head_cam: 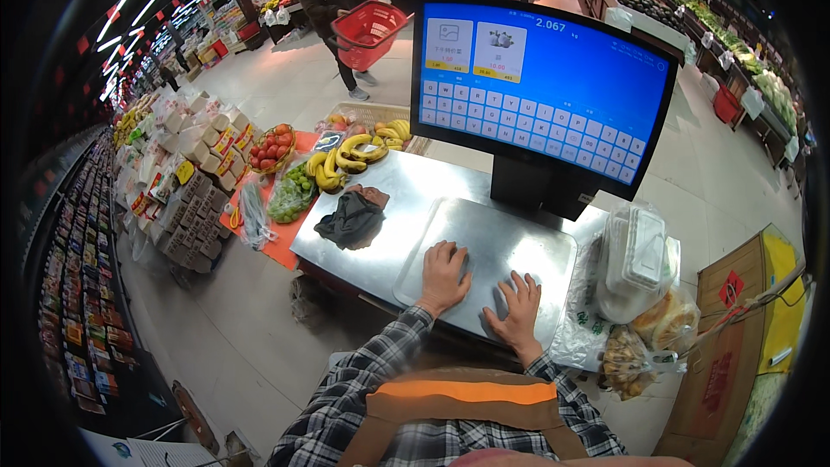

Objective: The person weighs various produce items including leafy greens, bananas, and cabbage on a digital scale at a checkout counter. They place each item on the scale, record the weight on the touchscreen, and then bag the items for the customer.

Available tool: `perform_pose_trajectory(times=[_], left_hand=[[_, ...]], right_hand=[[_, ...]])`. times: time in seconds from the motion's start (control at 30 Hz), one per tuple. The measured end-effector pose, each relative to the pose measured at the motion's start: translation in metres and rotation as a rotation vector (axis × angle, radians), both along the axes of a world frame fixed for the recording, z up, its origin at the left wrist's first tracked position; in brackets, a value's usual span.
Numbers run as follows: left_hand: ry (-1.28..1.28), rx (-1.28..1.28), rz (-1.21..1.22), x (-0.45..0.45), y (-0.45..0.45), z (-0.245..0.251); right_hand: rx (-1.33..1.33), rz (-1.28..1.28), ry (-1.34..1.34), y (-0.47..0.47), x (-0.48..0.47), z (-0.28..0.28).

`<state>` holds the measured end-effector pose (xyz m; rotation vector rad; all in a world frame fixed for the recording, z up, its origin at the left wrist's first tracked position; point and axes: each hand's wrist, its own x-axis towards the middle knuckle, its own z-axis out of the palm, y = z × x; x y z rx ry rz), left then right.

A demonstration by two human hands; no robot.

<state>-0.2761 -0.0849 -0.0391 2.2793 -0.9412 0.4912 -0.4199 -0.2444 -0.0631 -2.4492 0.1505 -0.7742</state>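
My left hand (445, 277) rests on the metal pan (483, 237) of a weighing scale, fingers spread and holding nothing. On the pan's right part, my right hand (517, 311) also lies with its fingers apart, nothing in it. No goods show on the pan. Behind it stands the scale's touch screen (532, 94), lit blue with a keyboard, two product tiles and a weight reading. A crumpled dark cloth (352, 217) lies on the steel counter (405, 175), left of the pan.
Bananas (350, 159), bagged green grapes (292, 194) and a basket of tomatoes (272, 148) sit to the left. Stacked clear plastic containers (639, 253) and bagged food (626, 363) crowd the right side. Beyond the counter, a person (331, 6) carries a red shopping basket (369, 32).
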Motion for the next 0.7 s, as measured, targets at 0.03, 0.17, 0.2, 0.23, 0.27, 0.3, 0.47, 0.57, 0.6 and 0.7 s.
perform_pose_trajectory(times=[0.03,0.17,0.2,0.23,0.27,0.3,0.47,0.57,0.6,0.7], left_hand=[[-0.009,0.015,-0.038,-0.002,0.0,0.002],[-0.061,0.021,-0.174,-0.004,0.001,0.006],[-0.082,0.006,-0.205,-0.004,0.002,0.006],[-0.088,0.004,-0.163,-0.003,0.002,0.005],[-0.093,-0.009,-0.124,-0.002,0.001,0.003],[-0.101,-0.035,-0.091,-0.002,0.001,0.002],[-0.075,0.076,0.023,-0.005,-0.005,0.003],[-0.097,0.126,-0.126,-0.007,-0.005,0.007],[-0.101,0.134,-0.169,-0.007,-0.005,0.007],[-0.104,0.075,-0.16,-0.006,-0.002,0.003]], right_hand=[[-0.035,-0.04,0.013,0.001,0.0,0.002],[0.147,0.059,0.038,0.0,-0.002,0.0],[0.211,0.107,0.021,-0.002,-0.003,-0.001],[0.289,0.169,-0.076,-0.003,-0.005,-0.002],[0.356,0.176,-0.081,-0.004,-0.006,-0.002],[0.287,0.119,-0.017,-0.005,-0.006,-0.002],[-0.133,-0.017,0.028,-0.005,-0.004,0.008],[-0.049,0.098,-0.032,-0.005,-0.003,0.007],[0.059,0.118,-0.067,-0.005,-0.003,0.004],[0.293,0.124,-0.079,-0.004,-0.006,-0.006]])
